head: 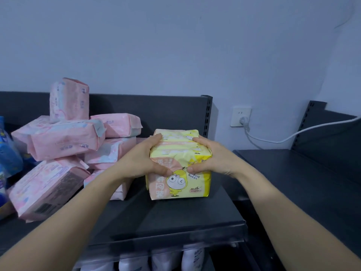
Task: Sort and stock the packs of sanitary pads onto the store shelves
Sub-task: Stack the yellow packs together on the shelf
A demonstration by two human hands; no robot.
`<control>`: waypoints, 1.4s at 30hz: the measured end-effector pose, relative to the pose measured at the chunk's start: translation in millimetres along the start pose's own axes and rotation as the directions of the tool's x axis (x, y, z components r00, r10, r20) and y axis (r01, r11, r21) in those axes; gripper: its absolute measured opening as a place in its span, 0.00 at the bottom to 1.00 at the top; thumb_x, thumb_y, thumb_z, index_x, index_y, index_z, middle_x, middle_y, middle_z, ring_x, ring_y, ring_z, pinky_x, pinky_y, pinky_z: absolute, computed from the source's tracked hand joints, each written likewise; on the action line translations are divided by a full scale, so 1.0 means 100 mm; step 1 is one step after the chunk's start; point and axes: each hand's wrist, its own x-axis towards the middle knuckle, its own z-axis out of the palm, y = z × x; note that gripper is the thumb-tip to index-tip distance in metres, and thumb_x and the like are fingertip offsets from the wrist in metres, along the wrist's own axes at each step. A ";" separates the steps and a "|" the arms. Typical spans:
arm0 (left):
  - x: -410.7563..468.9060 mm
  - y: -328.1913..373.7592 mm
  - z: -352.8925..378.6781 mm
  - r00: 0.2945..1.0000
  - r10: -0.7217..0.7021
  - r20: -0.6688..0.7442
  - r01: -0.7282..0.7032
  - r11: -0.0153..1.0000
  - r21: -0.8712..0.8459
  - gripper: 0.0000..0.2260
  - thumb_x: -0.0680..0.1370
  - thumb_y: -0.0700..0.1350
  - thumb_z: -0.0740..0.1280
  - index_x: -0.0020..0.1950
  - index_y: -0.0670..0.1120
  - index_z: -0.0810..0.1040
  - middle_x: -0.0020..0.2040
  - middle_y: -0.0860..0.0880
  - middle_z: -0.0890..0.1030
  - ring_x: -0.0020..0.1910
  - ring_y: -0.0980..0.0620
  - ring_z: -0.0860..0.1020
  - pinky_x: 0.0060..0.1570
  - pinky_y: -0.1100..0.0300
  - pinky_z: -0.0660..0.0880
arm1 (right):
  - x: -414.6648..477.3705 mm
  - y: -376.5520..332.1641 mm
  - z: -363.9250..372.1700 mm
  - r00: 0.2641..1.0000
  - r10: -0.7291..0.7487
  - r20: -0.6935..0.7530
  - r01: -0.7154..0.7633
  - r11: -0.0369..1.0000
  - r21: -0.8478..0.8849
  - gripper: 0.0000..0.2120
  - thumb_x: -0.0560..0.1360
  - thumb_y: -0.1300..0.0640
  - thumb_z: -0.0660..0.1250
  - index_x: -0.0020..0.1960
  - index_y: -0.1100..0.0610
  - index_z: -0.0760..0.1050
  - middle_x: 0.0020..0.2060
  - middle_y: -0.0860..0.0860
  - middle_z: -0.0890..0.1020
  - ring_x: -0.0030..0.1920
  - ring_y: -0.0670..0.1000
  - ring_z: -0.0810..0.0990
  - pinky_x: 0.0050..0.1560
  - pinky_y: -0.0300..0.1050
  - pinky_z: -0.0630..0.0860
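Upright, yellow pack (179,169), cartoon print, gripped by both hands (175,156).

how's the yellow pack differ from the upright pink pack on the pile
The left hand and right hand grip the yellow pack; the pink pack stands untouched atop other pink packs. The yellow pack shows a cartoon figure; the pink pack faint print. Both are soft-wrapped.
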 end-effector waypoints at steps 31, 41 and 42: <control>1.58 2.01 3.12 0.724 0.342 0.599 -0.352 0.930 -0.106 0.53 0.61 0.46 0.81 0.79 0.48 0.54 0.77 0.57 0.57 0.70 0.61 0.60 0.66 0.68 0.57 | -2.18 1.55 -2.26 0.701 0.486 -0.523 -0.614 0.784 -0.094 0.52 0.61 0.44 0.80 0.78 0.51 0.58 0.73 0.48 0.63 0.71 0.50 0.65 0.68 0.47 0.68; 2.33 2.24 3.38 0.644 0.353 0.679 -0.605 0.777 0.170 0.36 0.69 0.36 0.76 0.73 0.41 0.64 0.73 0.46 0.65 0.67 0.52 0.67 0.58 0.65 0.64 | -1.95 1.82 -2.50 0.668 0.535 -0.517 -0.708 0.671 -0.220 0.55 0.63 0.36 0.75 0.79 0.51 0.48 0.76 0.48 0.50 0.72 0.53 0.64 0.67 0.48 0.69; 2.39 2.25 3.41 0.633 0.368 0.681 -0.629 0.757 0.177 0.37 0.69 0.37 0.76 0.74 0.41 0.62 0.74 0.48 0.64 0.69 0.51 0.66 0.60 0.66 0.63 | -1.92 1.83 -2.51 0.660 0.533 -0.529 -0.716 0.659 -0.230 0.56 0.63 0.34 0.75 0.79 0.51 0.49 0.76 0.49 0.51 0.71 0.54 0.64 0.67 0.50 0.69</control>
